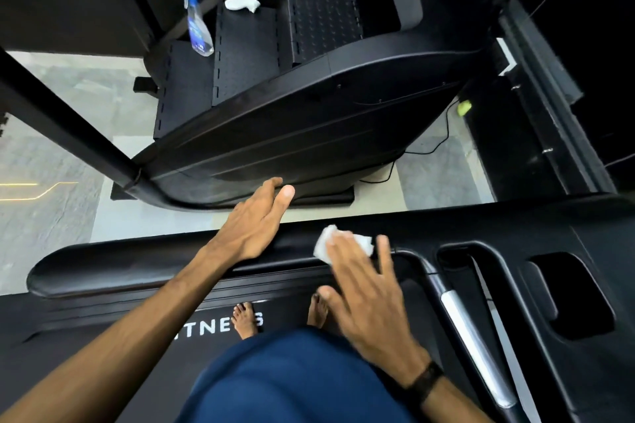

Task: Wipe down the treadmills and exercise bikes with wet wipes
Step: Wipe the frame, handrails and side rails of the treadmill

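Under our right hand (pixel 364 280) most of the white wipe (pixel 328 244) is covered by our fingers, so we see only its crumpled far edge. That hand is smeared with blur, and we cannot tell how firmly it presses. Below our hands, the white lettering (pixel 220 326) on the treadmill belt is partly hidden by our bare feet (pixel 244 318) and blue clothing (pixel 292 378). Our left forearm (pixel 103 347) runs out of the bottom left corner. Far beyond our left hand (pixel 256 218), the spray bottle (pixel 199 27) has a label too small to read, and a dark bar crosses in front of its neck.
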Available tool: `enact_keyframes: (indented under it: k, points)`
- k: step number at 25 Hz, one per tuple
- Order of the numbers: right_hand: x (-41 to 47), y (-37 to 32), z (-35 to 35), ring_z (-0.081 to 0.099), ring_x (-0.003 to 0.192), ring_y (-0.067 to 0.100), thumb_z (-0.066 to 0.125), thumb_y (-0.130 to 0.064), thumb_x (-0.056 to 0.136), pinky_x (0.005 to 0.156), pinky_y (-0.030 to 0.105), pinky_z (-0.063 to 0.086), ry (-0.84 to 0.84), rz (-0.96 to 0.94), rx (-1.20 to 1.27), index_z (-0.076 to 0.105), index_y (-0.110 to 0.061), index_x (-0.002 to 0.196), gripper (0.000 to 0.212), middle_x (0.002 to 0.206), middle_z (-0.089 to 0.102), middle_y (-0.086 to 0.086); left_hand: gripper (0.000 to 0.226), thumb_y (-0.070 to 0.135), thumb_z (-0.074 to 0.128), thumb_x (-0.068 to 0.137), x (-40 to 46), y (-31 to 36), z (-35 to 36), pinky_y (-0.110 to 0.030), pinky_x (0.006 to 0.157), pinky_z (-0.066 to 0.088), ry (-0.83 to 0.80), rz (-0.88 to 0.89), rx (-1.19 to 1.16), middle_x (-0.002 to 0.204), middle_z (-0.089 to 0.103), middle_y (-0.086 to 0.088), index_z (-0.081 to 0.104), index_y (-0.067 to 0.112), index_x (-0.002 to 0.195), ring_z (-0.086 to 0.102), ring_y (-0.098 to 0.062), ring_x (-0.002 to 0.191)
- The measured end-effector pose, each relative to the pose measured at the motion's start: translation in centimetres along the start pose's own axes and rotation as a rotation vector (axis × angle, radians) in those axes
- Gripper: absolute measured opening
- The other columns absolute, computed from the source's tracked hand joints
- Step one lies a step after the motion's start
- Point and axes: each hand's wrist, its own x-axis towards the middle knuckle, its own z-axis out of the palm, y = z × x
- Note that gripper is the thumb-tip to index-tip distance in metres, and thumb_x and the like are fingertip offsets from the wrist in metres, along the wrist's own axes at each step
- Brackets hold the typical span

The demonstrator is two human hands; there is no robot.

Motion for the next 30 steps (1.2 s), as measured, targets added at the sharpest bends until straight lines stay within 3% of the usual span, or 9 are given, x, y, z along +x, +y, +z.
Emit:
enact_keyframes:
  k: [3, 6, 9, 14, 16, 20, 22, 26, 30]
  points:
    - [1.7, 3.9, -1.3, 0.046, 0.139, 0.021, 0.013, -0.053, 0.106, 0.123, 0.054, 0.000, -0.016, 0.247, -0.147, 0.056, -0.007, 0.138, 0.070, 0.144, 0.055, 0.008, 0.067, 0.060, 0.017, 0.101, -0.2, 0.2, -0.1, -0.037, 0.110, 0.031, 0.050, 0.019, -0.004, 0.155, 0.042, -0.004, 0.031, 0.019, 0.152, 0.042, -0.021, 0.139]
    - [9.4, 3.5, -0.9, 0.062, 0.116, 0.022, 0.002, -0.062, 0.100, 0.122, 0.050, -0.007, -0.324, 0.447, -0.114, 0.073, -0.011, 0.108, 0.088, 0.109, 0.073, 0.009, 0.068, 0.062, 0.016, 0.100, -0.3, 0.2, -0.2, -0.038, 0.110, 0.031, 0.057, 0.014, -0.047, 0.153, 0.043, -0.004, 0.033, 0.020, 0.151, 0.043, -0.021, 0.138]
    - [15.0, -1.1, 0.4, 0.057, 0.124, 0.027, 0.007, -0.053, 0.103, 0.121, 0.052, 0.007, -0.608, 0.232, -0.006, 0.065, -0.011, 0.126, 0.076, 0.122, 0.069, 0.015, 0.070, 0.066, 0.013, 0.097, -0.1, 0.1, -0.3, -0.039, 0.108, 0.033, 0.077, 0.001, -0.085, 0.145, 0.051, -0.002, 0.039, 0.022, 0.145, 0.046, -0.023, 0.133]
    - [4.8, -2.0, -1.0, 0.034, 0.146, 0.012, 0.016, -0.055, 0.105, 0.124, 0.046, 0.005, -0.258, -0.083, 0.107, 0.047, -0.013, 0.146, 0.066, 0.153, 0.046, 0.003, 0.078, 0.086, 0.009, 0.082, -1.4, -0.7, -1.6, -0.050, 0.101, 0.042, 0.256, -0.013, -0.301, 0.112, 0.064, 0.001, 0.050, 0.031, 0.121, 0.059, -0.023, 0.106]
    - [3.0, 2.1, -1.8, 0.035, 0.146, 0.012, 0.010, -0.059, 0.104, 0.124, 0.048, 0.006, -0.153, 0.020, -0.019, 0.047, -0.013, 0.147, 0.073, 0.153, 0.046, 0.002, 0.082, 0.082, 0.010, 0.082, -2.3, -1.7, -2.3, -0.052, 0.102, 0.042, 0.309, -0.052, -0.313, 0.111, 0.063, 0.001, 0.052, 0.025, 0.124, 0.058, -0.025, 0.105]
    - [8.6, 0.2, -0.1, 0.059, 0.120, 0.026, -0.006, -0.064, 0.091, 0.122, 0.045, 0.005, -0.259, 0.289, -0.140, 0.066, -0.007, 0.117, 0.095, 0.119, 0.069, 0.011, 0.084, 0.081, 0.011, 0.080, -3.1, -2.4, -3.1, -0.052, 0.101, 0.041, 0.338, -0.107, -0.328, 0.107, 0.064, 0.000, 0.054, 0.020, 0.118, 0.058, -0.029, 0.104]
    - [10.1, -5.2, 1.3, 0.058, 0.121, 0.030, 0.005, -0.064, 0.095, 0.124, 0.046, 0.009, -0.243, 0.159, -0.015, 0.065, -0.001, 0.120, 0.091, 0.120, 0.067, 0.018, 0.086, 0.083, 0.011, 0.079, -2.7, -2.1, -3.0, -0.053, 0.101, 0.042, 0.328, -0.098, -0.330, 0.105, 0.065, -0.001, 0.055, 0.019, 0.117, 0.059, -0.029, 0.103]
    - [4.8, -6.5, 0.5, 0.023, 0.151, 0.018, 0.018, -0.060, 0.104, 0.124, 0.047, 0.006, -0.208, -0.231, 0.051, 0.038, -0.006, 0.151, 0.075, 0.159, 0.035, 0.011, 0.080, 0.079, 0.015, 0.081, -2.4, -0.8, -2.4, -0.052, 0.100, 0.043, 0.279, -0.054, -0.343, 0.103, 0.067, -0.001, 0.057, 0.022, 0.118, 0.061, -0.025, 0.103]
    - [3.3, 1.6, -0.7, 0.044, 0.141, 0.019, 0.010, -0.056, 0.104, 0.123, 0.052, 0.009, -0.052, 0.115, -0.092, 0.053, -0.008, 0.141, 0.074, 0.146, 0.054, 0.008, 0.082, 0.076, 0.011, 0.083, -2.8, -0.4, -1.6, -0.049, 0.100, 0.044, 0.201, 0.006, -0.251, 0.106, 0.068, -0.001, 0.057, 0.020, 0.122, 0.061, -0.023, 0.105]
